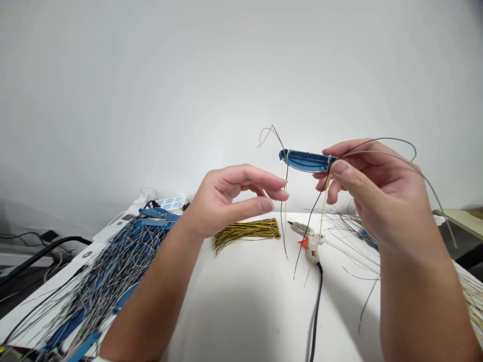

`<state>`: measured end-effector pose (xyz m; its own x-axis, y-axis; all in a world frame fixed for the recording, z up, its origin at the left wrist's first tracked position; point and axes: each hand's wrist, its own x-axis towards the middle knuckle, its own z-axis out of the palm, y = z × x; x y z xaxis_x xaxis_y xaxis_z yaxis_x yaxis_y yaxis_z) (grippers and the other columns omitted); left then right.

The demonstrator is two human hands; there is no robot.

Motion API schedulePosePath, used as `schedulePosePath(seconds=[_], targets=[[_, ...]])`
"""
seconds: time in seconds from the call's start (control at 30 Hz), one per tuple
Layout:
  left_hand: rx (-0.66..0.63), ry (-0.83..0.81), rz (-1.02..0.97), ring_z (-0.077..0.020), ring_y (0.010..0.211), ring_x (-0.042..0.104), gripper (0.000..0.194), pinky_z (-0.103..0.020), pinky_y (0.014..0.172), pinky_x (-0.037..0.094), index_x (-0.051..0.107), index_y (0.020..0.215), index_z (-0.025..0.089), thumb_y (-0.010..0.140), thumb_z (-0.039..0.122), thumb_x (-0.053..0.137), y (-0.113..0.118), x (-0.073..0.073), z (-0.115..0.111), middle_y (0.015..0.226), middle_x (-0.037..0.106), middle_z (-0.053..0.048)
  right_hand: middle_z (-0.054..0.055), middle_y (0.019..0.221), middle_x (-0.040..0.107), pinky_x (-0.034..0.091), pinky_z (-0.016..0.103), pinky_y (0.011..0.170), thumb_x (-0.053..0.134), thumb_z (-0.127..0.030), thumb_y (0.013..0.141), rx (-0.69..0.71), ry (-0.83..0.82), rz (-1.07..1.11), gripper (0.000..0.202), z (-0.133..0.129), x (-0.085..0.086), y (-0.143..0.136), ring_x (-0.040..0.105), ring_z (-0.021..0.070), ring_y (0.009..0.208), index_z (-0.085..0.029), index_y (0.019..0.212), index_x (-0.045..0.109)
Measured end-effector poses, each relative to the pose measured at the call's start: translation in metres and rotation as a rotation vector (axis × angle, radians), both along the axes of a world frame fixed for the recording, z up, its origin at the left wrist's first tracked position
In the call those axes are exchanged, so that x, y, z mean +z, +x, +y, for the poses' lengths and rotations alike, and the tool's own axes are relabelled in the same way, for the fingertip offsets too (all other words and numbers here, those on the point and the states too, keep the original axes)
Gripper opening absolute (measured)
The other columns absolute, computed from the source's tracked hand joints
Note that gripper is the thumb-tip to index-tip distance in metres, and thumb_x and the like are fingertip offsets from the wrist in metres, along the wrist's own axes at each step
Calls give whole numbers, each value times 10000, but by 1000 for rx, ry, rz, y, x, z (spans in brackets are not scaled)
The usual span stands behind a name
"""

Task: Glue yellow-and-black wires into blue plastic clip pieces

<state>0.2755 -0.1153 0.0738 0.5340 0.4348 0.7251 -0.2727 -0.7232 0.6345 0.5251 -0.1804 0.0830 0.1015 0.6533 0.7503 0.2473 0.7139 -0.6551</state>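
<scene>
My right hand [362,176] pinches one end of a narrow, curved blue plastic strip [307,161], held up in front of the wall. Black and grey wires loop out from both ends of the strip. Two pairs of yellow and black wires [287,201] hang down from it, joined at whitish spots. Beside the left pair is my left hand [241,196], its thumb and fingers apart. Its fingertips are close to these wires; whether they touch, I cannot tell.
On the white table [234,311] lie a bundle of yellow and black wires [247,230] and a hot glue gun [311,241] with a black cord [317,311]. At left is a heap of wired blue strips [113,266] near a white power strip [116,223]. More loose wires lie at right.
</scene>
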Motion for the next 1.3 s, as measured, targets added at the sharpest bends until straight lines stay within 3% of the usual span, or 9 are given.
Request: schedulePosePath(seconds=[0.13, 0.27, 0.47, 0.57, 0.7, 1.03, 1.3], targets=[[55, -41, -106, -194, 930, 797, 173, -316, 817, 663, 819, 1040, 223, 1001, 376, 751, -1, 2, 2, 974, 821, -60, 19, 781, 706, 546, 314, 564, 796, -302, 973, 40, 29, 6, 140, 0, -2, -1, 679, 183, 678, -238, 1097, 778], [201, 12, -147, -171, 850, 775, 153, -315, 794, 653, 804, 960, 210, 966, 362, 793, 0, 0, 5, 902, 803, -41, 32, 776, 722, 530, 312, 537, 807, -316, 961, 126, 17, 34, 162, 2, -4, 1, 697, 205, 707, -238, 1103, 789], [437, 282, -105, -164, 840, 748, 78, -317, 772, 618, 791, 929, 213, 901, 253, 852, 4, 0, -3, 871, 793, -25, 30, 791, 726, 560, 358, 599, 800, -318, 953, 189, 13, 31, 163, 4, -5, 5, 690, 212, 671, -255, 1102, 788], [547, 545, -97, -151, 834, 740, 71, -315, 794, 602, 775, 920, 219, 905, 213, 844, 7, 2, -8, 881, 803, -13, 29, 802, 732, 568, 366, 611, 811, -315, 938, 190, 37, 17, 148, 5, -5, 5, 697, 216, 669, -261, 1075, 790], [587, 771, -81, -149, 842, 732, 116, -326, 833, 597, 759, 949, 227, 892, 187, 851, 9, 3, -10, 886, 806, -3, 40, 797, 744, 559, 380, 591, 825, -321, 923, 208, 53, 18, 168, 4, -7, 4, 697, 230, 646, -262, 1079, 799], [721, 841, -119, -155, 834, 743, 77, -346, 855, 583, 722, 894, 244, 926, 208, 782, 9, 5, -13, 850, 790, 19, 23, 782, 727, 543, 365, 574, 818, -315, 933, 223, 64, -8, 130, 5, -5, 3, 698, 217, 633, -261, 1050, 801], [712, 846, -67, -184, 855, 717, 42, -377, 845, 571, 740, 913, 276, 913, 265, 781, 7, 1, -11, 879, 793, 15, 35, 823, 739, 567, 375, 581, 827, -376, 924, 159, 9, -18, 155, 1, -5, 2, 705, 233, 671, -298, 1053, 793]])
